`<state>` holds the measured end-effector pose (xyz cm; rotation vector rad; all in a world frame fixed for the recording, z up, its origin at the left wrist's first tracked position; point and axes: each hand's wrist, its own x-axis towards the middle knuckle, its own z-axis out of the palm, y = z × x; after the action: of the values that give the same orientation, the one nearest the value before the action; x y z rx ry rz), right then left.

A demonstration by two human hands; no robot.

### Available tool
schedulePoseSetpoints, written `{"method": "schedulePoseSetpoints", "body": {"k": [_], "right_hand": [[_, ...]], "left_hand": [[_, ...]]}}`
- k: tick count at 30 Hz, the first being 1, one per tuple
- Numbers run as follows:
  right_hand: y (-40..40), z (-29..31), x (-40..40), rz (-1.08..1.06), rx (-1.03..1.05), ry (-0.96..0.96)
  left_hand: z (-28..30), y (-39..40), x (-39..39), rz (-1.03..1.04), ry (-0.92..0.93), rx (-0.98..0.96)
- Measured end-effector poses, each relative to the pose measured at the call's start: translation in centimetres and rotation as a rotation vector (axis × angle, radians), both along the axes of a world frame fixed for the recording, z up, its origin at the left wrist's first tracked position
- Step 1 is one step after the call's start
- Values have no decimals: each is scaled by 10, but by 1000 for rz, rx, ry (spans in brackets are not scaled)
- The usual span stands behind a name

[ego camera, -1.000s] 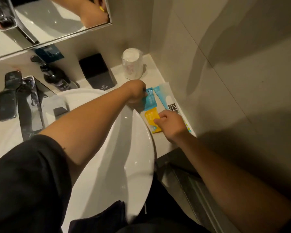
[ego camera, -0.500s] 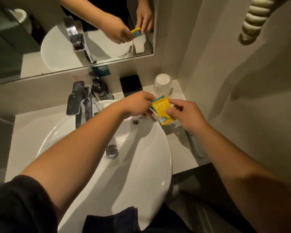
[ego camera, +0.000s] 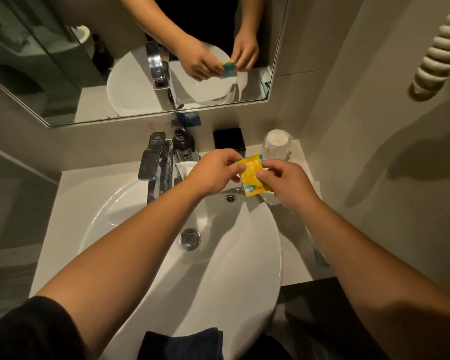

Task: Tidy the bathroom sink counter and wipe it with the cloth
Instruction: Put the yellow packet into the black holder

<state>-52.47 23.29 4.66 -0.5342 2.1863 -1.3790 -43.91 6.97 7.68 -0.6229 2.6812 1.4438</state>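
Note:
Both my hands hold small flat packets above the far rim of the white sink [ego camera: 146, 255]. My left hand [ego camera: 213, 175] pinches the left edge of the stack, where a teal packet edge [ego camera: 261, 157] shows behind. My right hand [ego camera: 289, 185] grips the yellow packet [ego camera: 252, 178] on its right side. A dark cloth [ego camera: 182, 341] hangs over the sink's near rim. The pale counter [ego camera: 63, 224] surrounds the basin.
Behind the sink stand a chrome faucet [ego camera: 153, 162], a dark soap pump [ego camera: 182, 144], a black box [ego camera: 229, 141] and a wrapped upturned cup [ego camera: 277, 146]. A mirror [ego camera: 115, 61] hangs above. A coiled cord [ego camera: 439, 53] hangs on the right wall.
The packets lay on the counter at the right a second ago; both hands have lifted them and brought them together over the sink. The view has tilted up toward the mirror.

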Motion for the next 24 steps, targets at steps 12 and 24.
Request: {"method": "schedulePoseSetpoints", "body": {"k": [12,24], "right_hand": [[-40,22,-49,149,78,195],[-113,6,-77,48,-7,224]], "left_hand": [[7,-12,-28,117,44,-207],[-16,-53,-64,473,74,-284]]}}
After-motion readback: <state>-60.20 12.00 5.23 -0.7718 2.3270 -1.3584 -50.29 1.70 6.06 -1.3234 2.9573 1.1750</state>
